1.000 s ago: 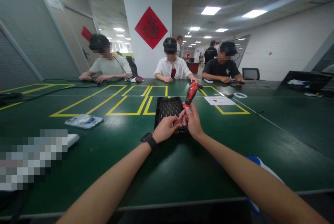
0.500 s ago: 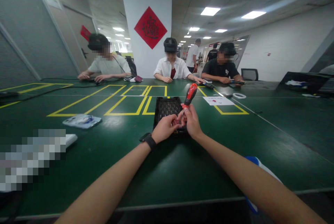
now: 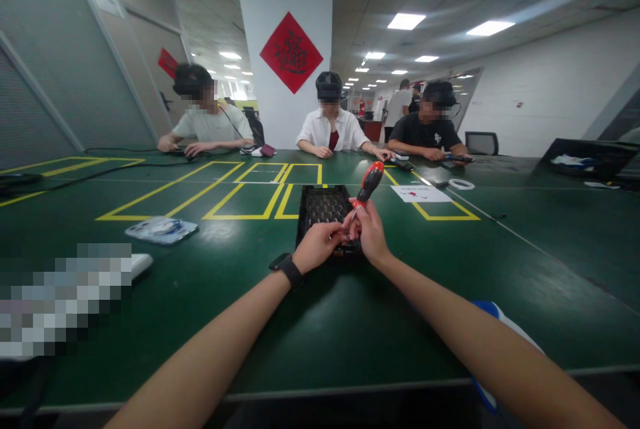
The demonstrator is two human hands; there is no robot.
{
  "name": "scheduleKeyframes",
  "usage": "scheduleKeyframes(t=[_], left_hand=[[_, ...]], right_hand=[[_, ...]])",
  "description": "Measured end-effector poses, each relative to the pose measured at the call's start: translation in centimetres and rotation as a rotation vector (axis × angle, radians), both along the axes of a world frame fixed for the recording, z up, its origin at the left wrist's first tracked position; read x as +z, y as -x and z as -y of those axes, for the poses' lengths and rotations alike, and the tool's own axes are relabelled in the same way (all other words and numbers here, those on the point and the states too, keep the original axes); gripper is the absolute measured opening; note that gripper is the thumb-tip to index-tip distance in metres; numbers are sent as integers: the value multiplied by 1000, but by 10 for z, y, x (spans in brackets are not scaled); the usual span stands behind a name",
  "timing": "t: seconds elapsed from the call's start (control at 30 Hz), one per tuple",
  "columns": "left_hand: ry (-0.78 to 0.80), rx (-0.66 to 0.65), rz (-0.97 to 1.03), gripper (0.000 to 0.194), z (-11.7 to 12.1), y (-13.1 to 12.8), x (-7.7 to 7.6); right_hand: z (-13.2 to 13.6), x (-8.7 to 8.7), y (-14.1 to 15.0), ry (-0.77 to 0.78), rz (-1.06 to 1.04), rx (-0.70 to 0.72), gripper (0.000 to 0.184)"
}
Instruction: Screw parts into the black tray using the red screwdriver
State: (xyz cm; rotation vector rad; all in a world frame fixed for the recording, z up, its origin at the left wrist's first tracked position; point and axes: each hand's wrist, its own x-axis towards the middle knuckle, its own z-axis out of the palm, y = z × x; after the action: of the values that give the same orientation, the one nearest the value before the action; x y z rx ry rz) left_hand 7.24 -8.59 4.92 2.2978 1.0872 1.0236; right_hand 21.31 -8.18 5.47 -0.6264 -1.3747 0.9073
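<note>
One screwdriver (image 3: 372, 182), red and black, leans with its handle up over the near end of one black tray (image 3: 325, 204). The right hand (image 3: 373, 234) is closed on it, fingers around the shaft just below the handle. The left hand (image 3: 315, 247) (the one with the single dark watch (image 3: 288, 270) at its wrist) has its fingertips bent in by the shaft's lower end; whether they pinch anything I cannot tell. Both hands are over the tray, which sits on one green table (image 3: 280, 329).

On the table to the left is one phone (image 3: 163, 230); beyond the hands to the right are one sheet of paper (image 3: 421, 194) and one white ring (image 3: 461, 184). Three seated people (image 3: 333, 129) (all in dark headgear) are along the far side.
</note>
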Motion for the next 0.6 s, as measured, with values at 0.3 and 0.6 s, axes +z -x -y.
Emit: scheduleKeyframes(t=[0.3,0.6], left_hand=[[-32,60,43,15,-1,0,-3],[-41,-7,55,12,-1,-1,-3]], right_hand=[[2,1,1,-18,17,-19,30],[-1,0,0,3,-6,10,32]])
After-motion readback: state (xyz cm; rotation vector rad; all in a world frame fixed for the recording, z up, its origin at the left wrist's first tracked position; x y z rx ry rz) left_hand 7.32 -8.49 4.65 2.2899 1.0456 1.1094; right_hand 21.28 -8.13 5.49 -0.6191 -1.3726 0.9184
